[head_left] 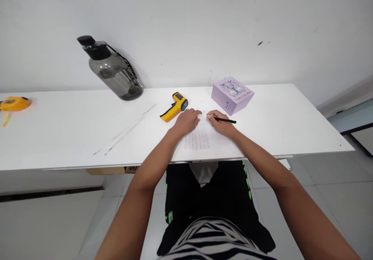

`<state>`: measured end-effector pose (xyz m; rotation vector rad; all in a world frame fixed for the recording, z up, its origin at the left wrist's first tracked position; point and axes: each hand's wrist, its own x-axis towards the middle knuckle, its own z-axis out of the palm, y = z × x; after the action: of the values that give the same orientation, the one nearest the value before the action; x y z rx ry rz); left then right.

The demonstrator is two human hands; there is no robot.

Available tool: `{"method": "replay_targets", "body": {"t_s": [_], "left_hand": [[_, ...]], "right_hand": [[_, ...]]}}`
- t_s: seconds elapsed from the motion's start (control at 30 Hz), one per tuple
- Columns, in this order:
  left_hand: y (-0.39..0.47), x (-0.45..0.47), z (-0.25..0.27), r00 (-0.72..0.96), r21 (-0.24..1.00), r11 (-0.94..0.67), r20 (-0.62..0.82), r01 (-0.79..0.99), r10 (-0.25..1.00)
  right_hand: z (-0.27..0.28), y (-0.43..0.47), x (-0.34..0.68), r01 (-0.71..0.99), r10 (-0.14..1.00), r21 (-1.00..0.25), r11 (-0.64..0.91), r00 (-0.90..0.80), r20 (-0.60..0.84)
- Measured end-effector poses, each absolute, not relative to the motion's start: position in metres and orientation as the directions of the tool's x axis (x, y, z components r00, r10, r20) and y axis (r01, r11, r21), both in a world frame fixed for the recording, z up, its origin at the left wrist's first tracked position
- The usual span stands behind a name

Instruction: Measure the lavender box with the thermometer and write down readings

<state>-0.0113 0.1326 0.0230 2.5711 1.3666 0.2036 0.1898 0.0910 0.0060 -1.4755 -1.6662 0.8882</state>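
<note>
A black pen [225, 119] is gripped in my right hand [220, 122], its tip pointing left at the top of a sheet of paper [198, 137]. Rows of small handwriting cover much of the sheet, which lies on the white table. My left hand [188, 121] rests flat on the sheet's upper left part, fingers stretched toward the pen. Just beyond that hand lies a yellow and black infrared thermometer [175, 106]. A purple box [232, 95] with printed artwork sits behind my right hand.
A grey see-through water bottle [116, 73] with a black lid stands by the wall at the back left. At the far left is a yellow tape measure [15, 103]. Dark streaks mark the white tabletop [72, 136]. The table's right end borders the tiled floor.
</note>
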Motion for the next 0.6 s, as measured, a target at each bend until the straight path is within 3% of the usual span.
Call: {"method": "replay_targets", "body": {"t_s": [0.6], "left_hand": [[0.1317, -0.0113, 0.0244, 0.566, 0.265, -0.550, 0.017, 0.792, 0.824]], "right_hand": [[0.0018, 0.0926, 0.1909, 0.530, 0.992, -0.839, 0.125, -0.090, 0.091]]}}
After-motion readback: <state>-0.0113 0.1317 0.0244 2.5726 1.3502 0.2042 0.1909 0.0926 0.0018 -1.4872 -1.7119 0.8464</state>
